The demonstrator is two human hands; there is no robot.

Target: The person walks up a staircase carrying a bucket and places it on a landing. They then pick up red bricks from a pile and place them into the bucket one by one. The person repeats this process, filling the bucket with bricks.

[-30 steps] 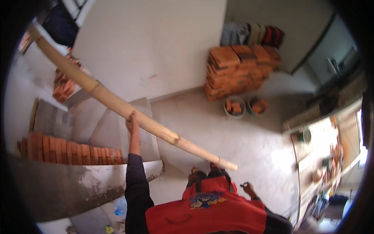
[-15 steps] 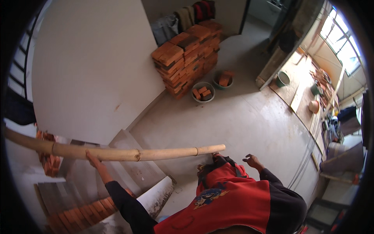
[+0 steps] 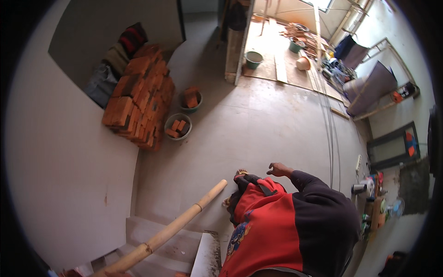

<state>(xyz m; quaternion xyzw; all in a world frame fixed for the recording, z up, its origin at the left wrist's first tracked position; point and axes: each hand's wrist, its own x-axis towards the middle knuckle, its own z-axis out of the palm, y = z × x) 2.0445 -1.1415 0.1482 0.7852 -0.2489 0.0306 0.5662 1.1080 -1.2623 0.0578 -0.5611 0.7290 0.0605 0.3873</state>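
Observation:
A long, pale bamboo pole (image 3: 173, 226) slants up from the lower edge, left of my red and black top, its cut end towards the middle. Just a sliver of my left hand (image 3: 118, 274) shows at the lower edge, against the pole; in the earlier picture its fingers were closed round it. My right hand (image 3: 279, 169) is held out ahead of my body, empty, with loosely bent fingers apart. Below the pole's end, my feet in sandals show on the floor.
Stacked red bricks (image 3: 134, 99) stand along the left wall, with cloths draped behind. Beside them are two tubs with bricks, the nearer a grey tub (image 3: 178, 138). Concrete steps (image 3: 159, 229) lie under the pole. Thin rods (image 3: 333, 143) run along the floor at right.
My view and body have turned to the right. The pole has swung from nearly level to a slant, its rear part leaving the view. My left arm has dropped almost out of sight.

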